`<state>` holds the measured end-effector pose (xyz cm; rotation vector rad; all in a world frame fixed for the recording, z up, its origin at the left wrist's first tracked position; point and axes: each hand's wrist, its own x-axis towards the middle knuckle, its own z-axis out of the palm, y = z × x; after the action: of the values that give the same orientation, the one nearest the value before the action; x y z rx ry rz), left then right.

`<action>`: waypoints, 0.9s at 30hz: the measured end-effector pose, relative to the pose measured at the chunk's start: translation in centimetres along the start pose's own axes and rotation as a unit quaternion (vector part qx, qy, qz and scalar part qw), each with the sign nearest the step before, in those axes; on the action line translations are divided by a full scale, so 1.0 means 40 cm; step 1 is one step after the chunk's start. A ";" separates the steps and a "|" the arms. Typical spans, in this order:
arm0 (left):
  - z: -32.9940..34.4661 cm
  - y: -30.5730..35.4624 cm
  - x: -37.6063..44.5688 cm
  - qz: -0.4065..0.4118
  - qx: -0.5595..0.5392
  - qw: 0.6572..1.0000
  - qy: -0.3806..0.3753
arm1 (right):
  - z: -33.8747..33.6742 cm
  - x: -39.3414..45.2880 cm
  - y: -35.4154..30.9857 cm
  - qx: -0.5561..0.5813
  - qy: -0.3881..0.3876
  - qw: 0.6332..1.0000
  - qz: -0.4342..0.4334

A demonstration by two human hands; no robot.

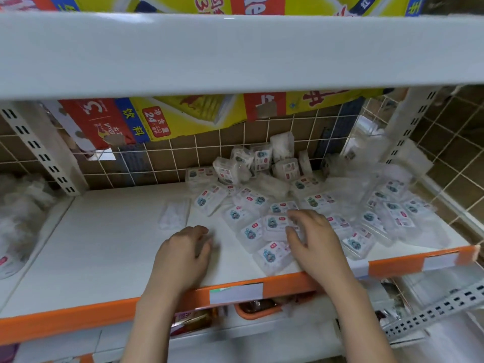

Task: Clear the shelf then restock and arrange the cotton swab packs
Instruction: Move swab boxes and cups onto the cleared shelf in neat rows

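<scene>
Several clear cotton swab packs (317,203) with blue and red labels lie in a loose heap on the right half of the white shelf (104,244). One pack (174,214) lies apart, left of the heap. My right hand (311,239) is over the near edge of the heap, fingers curled down onto a pack (275,224); whether it grips the pack is unclear. My left hand (183,255) rests on the bare shelf beside the heap, fingers loosely curled, holding nothing.
An orange price strip (104,313) runs along the shelf's front edge. A white shelf board (235,53) hangs overhead. A wire grid (262,137) and cardboard back the shelf. A lower shelf holds an orange tray (259,309). White fluffy goods (18,205) sit at the left.
</scene>
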<state>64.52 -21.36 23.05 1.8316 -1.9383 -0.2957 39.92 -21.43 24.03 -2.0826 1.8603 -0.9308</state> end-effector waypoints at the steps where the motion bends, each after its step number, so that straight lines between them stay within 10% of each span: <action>1: 0.007 0.011 0.006 -0.001 -0.003 1.000 0.004 | -0.010 0.006 0.016 -0.006 0.001 1.000 -0.001; 27: 0.150 0.253 0.037 -0.029 0.013 0.997 0.070 | -0.114 0.271 0.257 0.048 -0.268 0.959 0.077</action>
<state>52.74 -22.77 22.64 1.8741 -1.8059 -0.1572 29.01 -32.49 25.55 -1.8552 1.6183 -0.3562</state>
